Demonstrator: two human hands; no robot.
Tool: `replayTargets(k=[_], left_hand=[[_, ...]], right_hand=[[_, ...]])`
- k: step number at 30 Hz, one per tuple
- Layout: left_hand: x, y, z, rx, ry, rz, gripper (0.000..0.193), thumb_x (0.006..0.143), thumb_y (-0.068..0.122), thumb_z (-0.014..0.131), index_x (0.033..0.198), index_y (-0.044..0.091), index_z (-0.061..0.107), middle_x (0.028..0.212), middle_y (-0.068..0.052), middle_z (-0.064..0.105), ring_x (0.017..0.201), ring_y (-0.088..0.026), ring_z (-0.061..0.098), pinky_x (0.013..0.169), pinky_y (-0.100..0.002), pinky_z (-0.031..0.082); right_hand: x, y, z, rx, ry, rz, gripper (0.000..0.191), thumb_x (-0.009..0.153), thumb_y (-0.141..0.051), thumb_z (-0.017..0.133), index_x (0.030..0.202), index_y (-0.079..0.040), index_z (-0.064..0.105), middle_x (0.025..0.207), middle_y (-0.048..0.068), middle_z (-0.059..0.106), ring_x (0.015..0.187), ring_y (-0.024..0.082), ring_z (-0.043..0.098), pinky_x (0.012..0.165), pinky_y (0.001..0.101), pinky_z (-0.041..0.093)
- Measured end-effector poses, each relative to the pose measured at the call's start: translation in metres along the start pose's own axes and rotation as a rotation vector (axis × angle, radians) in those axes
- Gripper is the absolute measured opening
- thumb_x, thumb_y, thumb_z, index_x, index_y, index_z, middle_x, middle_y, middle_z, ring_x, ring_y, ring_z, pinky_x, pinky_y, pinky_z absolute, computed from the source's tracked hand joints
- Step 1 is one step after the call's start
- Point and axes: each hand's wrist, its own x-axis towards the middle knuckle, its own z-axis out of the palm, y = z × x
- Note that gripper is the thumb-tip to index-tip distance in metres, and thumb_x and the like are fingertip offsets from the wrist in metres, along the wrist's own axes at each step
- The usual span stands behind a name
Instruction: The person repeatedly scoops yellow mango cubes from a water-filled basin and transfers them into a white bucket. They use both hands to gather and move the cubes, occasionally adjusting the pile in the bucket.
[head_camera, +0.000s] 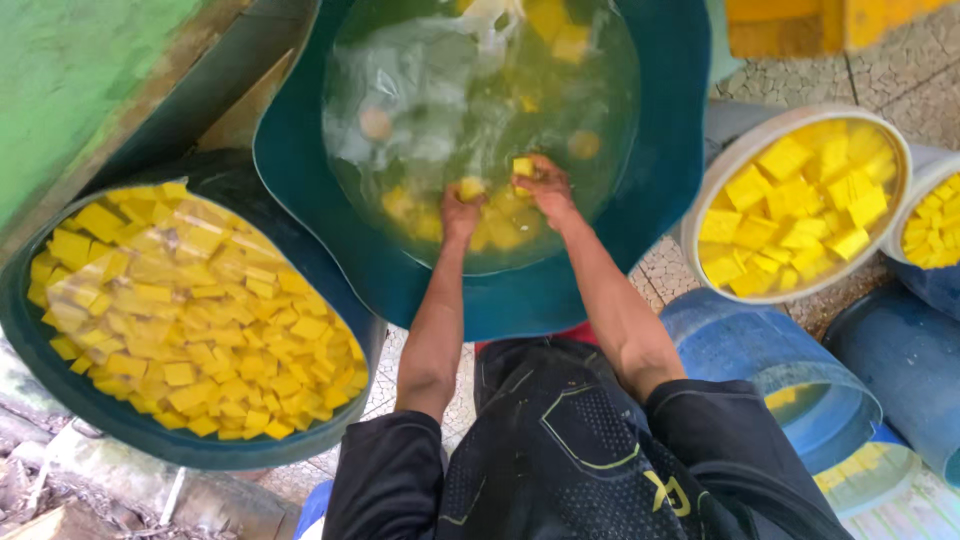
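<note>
Both hands are dipping into the teal water tub (300, 150), the left hand (461, 212) closing on a yellow cube (471, 187) and the right hand (545, 190) pinching another yellow block (523, 167) just above the submerged pile.

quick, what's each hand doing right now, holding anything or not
Left hand: in the water of the teal tub, closed on a yellow cube.
Right hand: at the water surface, closed on another yellow cube.

Both hands, left (461, 212) and right (545, 190), grip yellow blocks (523, 167) in the water-filled teal basin (300, 180); a black tub (200, 445) of blocks sits left of the basin.
</note>
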Motion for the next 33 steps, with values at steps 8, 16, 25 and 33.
replayTargets(k=[8, 16, 25, 33], left_hand=[[-0.09, 0.016, -0.016, -0.608, -0.354, 0.192, 0.056, 0.086, 0.007, 0.08, 0.135, 0.01, 0.053, 0.12, -0.005, 0.064, 0.107, -0.016, 0.066, 0.093, -0.03, 0.057], [-0.166, 0.043, 0.011, -0.101, -0.301, 0.296, 0.052, 0.087, 0.006, 0.08, 0.133, 0.007, 0.057, 0.122, -0.005, 0.061, 0.105, -0.015, 0.062, 0.089, -0.03, 0.055], [-0.255, 0.072, 0.176, 0.188, -0.459, 0.586, 0.058, 0.077, 0.019, 0.088, 0.126, 0.006, 0.061, 0.118, -0.009, 0.06, 0.104, -0.023, 0.064, 0.083, -0.034, 0.058], [-0.338, 0.108, 0.302, 0.464, -0.558, 0.993, 0.074, 0.07, 0.014, 0.084, 0.137, 0.002, 0.055, 0.123, -0.023, 0.056, 0.116, -0.041, 0.057, 0.098, -0.046, 0.05]], right_hand=[[-0.157, 0.005, -0.13, 0.339, 0.023, -0.287, 0.049, 0.092, -0.015, 0.079, 0.137, -0.009, 0.06, 0.117, 0.003, 0.066, 0.103, 0.015, 0.064, 0.089, 0.0312, 0.055], [-0.267, 0.096, -0.313, -0.487, 0.902, -0.337, 0.046, 0.087, -0.016, 0.084, 0.129, -0.01, 0.066, 0.117, 0.013, 0.059, 0.113, 0.031, 0.06, 0.099, 0.0432, 0.051], [-0.274, 0.145, -0.314, -0.309, 0.94, -0.471, 0.041, 0.105, -0.016, 0.071, 0.14, 0.001, 0.059, 0.129, 0.02, 0.058, 0.123, 0.035, 0.056, 0.106, 0.0448, 0.047], [-0.273, 0.143, -0.358, 0.661, 0.59, -0.293, 0.039, 0.1, -0.011, 0.064, 0.137, 0.0, 0.057, 0.12, 0.01, 0.07, 0.101, 0.016, 0.068, 0.084, 0.0319, 0.058]])
